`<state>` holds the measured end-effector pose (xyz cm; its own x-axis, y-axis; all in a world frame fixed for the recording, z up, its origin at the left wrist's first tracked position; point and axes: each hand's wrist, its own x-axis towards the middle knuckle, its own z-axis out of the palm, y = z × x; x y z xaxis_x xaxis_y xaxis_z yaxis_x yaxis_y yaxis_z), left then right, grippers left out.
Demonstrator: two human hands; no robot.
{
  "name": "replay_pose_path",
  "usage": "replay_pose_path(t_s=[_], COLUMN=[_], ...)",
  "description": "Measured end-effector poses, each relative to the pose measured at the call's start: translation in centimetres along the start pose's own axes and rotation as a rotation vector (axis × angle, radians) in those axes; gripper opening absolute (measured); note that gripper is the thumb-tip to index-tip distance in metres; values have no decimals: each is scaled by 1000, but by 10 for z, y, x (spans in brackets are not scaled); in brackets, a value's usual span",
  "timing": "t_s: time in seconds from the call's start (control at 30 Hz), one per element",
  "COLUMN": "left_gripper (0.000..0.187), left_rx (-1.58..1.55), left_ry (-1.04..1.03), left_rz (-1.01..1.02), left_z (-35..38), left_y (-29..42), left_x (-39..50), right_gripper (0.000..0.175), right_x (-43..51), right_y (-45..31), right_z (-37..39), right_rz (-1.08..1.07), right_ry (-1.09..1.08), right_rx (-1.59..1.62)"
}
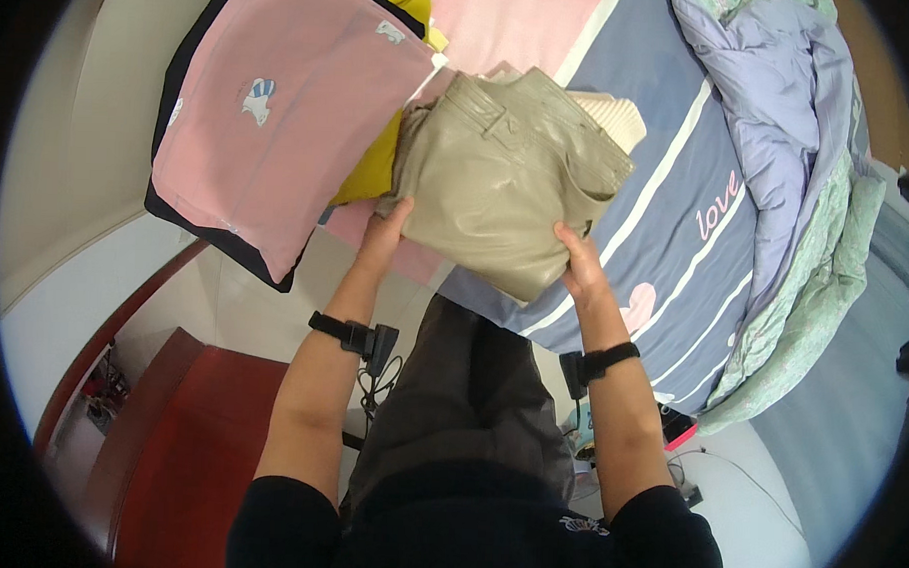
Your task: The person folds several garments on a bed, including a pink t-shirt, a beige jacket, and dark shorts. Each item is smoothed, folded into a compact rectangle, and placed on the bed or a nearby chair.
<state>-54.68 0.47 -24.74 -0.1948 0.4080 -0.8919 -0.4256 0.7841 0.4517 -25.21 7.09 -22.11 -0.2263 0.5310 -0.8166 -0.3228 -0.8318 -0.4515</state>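
A folded olive-beige faux-leather garment [495,188] with a waistband and belt loop lies over the bed's near edge. My left hand [387,225] grips its lower left side, the thumb on top and the fingers hidden beneath. On the lower right side my right hand [578,254] holds the same garment, its thumb on top. Cream ribbed knit fabric [616,121] shows from under the garment's upper right. Each forearm wears a black strap with a small device and cable.
Left of the garment are a pink pillow [302,121] with bear prints and mustard-yellow fabric [372,168]. A striped bedsheet [652,208] covers the bed; a lilac and green quilt [776,107] is bunched at right. Red wooden furniture [201,440] stands at lower left.
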Motion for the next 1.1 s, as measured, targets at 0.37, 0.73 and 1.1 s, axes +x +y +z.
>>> replay_pose_path(t_s=[0.37,0.73,1.1], left_gripper=[82,71,48], left_rx=[755,448,455], left_ry=[-183,-435,-560], left_rz=[423,59,-188], left_z=[57,121,161], left_y=[-47,-4,-4], left_x=[-54,-20,-196], right_gripper=[65,78,62], right_x=[-71,-53,-247], right_y=[19,22,-16], right_z=[-137,-137,-155], right_rz=[133,114,15], right_ry=[151,43,101], right_rx=[35,-30,30])
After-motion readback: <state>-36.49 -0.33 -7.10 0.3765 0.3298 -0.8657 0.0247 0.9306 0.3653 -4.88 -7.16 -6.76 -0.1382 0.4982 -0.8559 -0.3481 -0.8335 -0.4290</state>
